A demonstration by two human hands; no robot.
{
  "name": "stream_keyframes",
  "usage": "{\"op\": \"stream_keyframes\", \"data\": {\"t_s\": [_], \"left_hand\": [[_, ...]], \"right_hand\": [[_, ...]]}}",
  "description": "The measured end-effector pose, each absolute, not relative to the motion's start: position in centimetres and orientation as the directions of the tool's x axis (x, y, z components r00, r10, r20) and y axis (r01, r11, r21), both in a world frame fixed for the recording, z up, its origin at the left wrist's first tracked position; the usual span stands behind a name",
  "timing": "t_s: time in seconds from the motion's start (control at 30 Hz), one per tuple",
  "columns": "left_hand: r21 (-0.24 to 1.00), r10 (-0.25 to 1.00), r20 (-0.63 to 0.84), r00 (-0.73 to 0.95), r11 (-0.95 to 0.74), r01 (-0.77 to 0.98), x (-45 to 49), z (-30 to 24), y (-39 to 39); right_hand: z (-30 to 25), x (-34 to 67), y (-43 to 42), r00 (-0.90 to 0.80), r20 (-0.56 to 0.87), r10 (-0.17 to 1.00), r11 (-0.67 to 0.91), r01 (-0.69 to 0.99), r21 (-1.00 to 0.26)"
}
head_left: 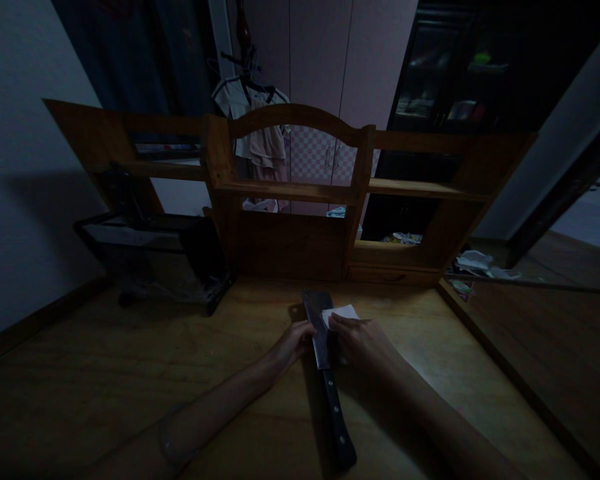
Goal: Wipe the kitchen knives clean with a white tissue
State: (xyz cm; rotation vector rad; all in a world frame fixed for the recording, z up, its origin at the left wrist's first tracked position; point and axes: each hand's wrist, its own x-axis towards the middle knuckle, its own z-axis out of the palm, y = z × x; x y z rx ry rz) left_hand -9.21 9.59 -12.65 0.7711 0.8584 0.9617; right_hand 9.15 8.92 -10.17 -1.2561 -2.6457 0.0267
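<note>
Dim room, with a wooden desk (180, 360) backed by a shelf hutch (290, 190). A cleaver (321, 337) lies flat on the desk, its dark handle pointing toward the person. The left hand (293, 343) rests curled against the blade's left side; whether it grips is unclear in this light. The right hand (363, 343) pinches a small white sheet (344, 313), possibly paper, touching the blade's right side. The sheet seems to be meeting the blade while the other hand steadies it; any further motion calls for fingers kept off the cutting edge.
</note>
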Motion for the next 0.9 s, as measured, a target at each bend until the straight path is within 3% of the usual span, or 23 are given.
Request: {"op": "stream_keyframes", "data": {"t_s": [0.27, 0.5, 0.9], "left_hand": [[0.845, 0.921, -0.250, 0.299, 0.358, -0.397, -9.1, -13.2, 9.7], [0.853, 0.921, -0.271, 0.280, 0.364, -0.373, -9.1, -12.6, 9.5], [0.827, 0.910, -0.276, 0.310, 0.389, -0.405, -9.5, -13.3, 9.6]], "right_hand": [[-9.7, 8.1, 7.8, -0.697, 0.240, 0.675, 0.737, 0.652, -0.178], [-10.4, 8.6, 8.2, -0.663, 0.293, 0.689, 0.724, 0.627, -0.286], [-9.0, 9.0, 7.8, -0.722, 0.263, 0.639, 0.763, 0.556, -0.329]]}}
